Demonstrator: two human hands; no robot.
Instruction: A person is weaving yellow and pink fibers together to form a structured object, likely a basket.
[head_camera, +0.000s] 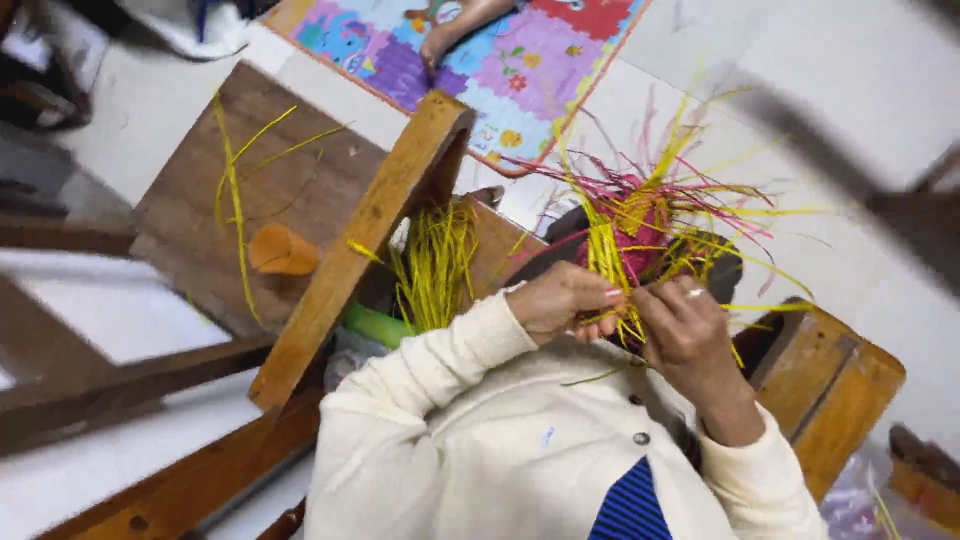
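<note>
**Both hands pinch yellow strands at a half-woven piece**

The left hand (560, 300) and right hand (685, 325) meet close together, fingers pinched on yellow strands (610, 255) of a pink-and-yellow woven piece (640, 225) held just above the cream-sleeved lap. A loose yellow bundle (435, 265) (standing upright) sits behind the wooden frame (365, 235), left of the hands

A home craft corner: tiled floor (880, 70), colourful play mat (520, 60), wooden bench (200, 210).
</note>
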